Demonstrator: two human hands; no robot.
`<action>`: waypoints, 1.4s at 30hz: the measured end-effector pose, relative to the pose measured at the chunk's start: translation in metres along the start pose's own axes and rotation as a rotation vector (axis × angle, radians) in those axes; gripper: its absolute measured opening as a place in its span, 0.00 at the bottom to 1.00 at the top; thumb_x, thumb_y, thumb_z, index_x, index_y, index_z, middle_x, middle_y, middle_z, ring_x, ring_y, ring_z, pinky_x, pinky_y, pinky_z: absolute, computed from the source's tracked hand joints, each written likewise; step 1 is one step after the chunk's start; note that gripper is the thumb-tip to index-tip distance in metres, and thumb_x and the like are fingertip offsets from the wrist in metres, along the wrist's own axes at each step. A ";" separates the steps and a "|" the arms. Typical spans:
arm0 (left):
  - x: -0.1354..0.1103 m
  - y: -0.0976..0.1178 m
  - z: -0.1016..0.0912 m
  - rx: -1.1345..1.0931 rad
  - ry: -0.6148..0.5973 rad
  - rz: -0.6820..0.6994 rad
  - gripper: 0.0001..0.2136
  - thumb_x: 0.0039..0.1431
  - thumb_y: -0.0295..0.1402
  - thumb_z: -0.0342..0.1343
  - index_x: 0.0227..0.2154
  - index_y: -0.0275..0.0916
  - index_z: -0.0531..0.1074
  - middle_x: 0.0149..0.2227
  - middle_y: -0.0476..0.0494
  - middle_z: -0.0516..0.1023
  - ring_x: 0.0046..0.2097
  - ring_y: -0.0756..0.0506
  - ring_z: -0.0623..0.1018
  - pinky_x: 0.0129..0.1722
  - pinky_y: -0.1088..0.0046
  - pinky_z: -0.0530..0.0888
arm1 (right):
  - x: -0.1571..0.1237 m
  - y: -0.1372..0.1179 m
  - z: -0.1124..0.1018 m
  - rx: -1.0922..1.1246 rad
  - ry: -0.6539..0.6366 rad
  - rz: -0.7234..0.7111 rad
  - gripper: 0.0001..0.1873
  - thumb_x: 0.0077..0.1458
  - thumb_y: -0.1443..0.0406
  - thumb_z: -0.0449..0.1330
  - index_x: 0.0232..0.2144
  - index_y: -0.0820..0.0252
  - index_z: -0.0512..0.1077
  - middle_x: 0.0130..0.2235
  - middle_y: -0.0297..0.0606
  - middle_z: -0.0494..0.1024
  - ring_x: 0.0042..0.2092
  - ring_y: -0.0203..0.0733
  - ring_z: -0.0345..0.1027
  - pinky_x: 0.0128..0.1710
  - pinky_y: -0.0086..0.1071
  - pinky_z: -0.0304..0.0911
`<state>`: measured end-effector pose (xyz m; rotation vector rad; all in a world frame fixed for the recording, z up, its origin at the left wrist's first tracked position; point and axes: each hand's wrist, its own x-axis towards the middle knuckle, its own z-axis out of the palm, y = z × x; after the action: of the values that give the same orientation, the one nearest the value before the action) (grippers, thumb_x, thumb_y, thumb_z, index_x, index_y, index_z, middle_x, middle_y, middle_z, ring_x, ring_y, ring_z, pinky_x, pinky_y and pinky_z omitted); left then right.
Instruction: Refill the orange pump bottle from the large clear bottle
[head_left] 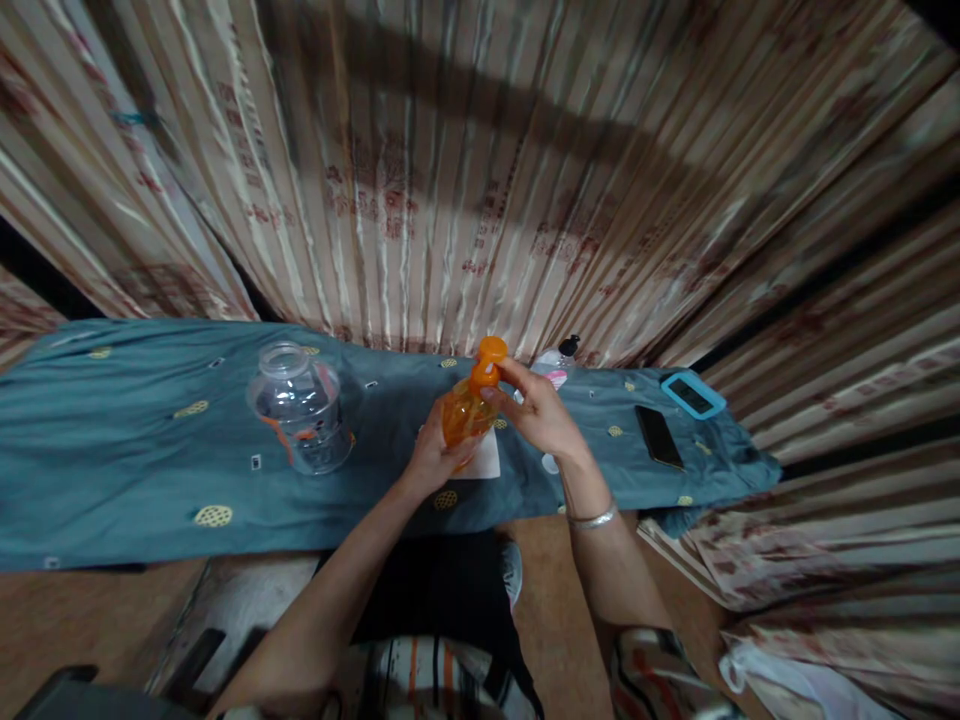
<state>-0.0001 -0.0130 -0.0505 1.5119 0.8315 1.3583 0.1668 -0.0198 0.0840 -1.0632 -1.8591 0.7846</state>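
An orange see-through bottle (463, 412) with an orange pump-like top (491, 350) is held up over the middle of the table, tilted a little. My left hand (435, 455) is wrapped round the bottle's body. The thumb and fingers of my right hand (536, 405) are closed on the neck of the orange top. Below the bottle, a white square sheet (484, 460) lies on the cloth, partly covered by my left hand. Behind my right hand is a clear bottle with a black top (568, 346), its lower part partly hidden.
A large clear plastic jar (300, 410), uncapped, stands to the left on the blue patterned cloth (150, 440). A small white disc (550, 463) lies near my right wrist. At the right are a black phone (659, 437) and a blue-framed device (693, 396). Curtains (450, 200) hang behind the table.
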 end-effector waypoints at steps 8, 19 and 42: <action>-0.001 0.000 0.002 0.028 0.000 -0.006 0.30 0.54 0.42 0.67 0.57 0.42 0.64 0.53 0.39 0.77 0.53 0.39 0.79 0.56 0.56 0.76 | 0.003 0.008 0.008 0.218 0.003 0.019 0.22 0.56 0.45 0.65 0.45 0.51 0.73 0.49 0.38 0.81 0.52 0.47 0.76 0.57 0.43 0.70; -0.001 0.003 0.002 0.008 -0.012 0.001 0.30 0.54 0.42 0.67 0.56 0.42 0.64 0.52 0.39 0.77 0.53 0.39 0.79 0.56 0.57 0.75 | 0.001 0.010 0.005 0.218 -0.033 0.025 0.19 0.55 0.49 0.67 0.44 0.51 0.73 0.49 0.36 0.82 0.54 0.47 0.75 0.56 0.42 0.69; 0.003 0.002 -0.001 0.107 0.037 -0.014 0.34 0.51 0.49 0.67 0.57 0.41 0.63 0.53 0.36 0.78 0.53 0.36 0.80 0.55 0.55 0.76 | 0.007 -0.007 0.066 -0.219 0.640 0.158 0.18 0.53 0.50 0.67 0.38 0.52 0.68 0.41 0.41 0.78 0.45 0.50 0.74 0.51 0.44 0.69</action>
<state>-0.0009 -0.0106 -0.0470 1.5636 0.9489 1.3538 0.1034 -0.0244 0.0621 -1.4140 -1.3373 0.2694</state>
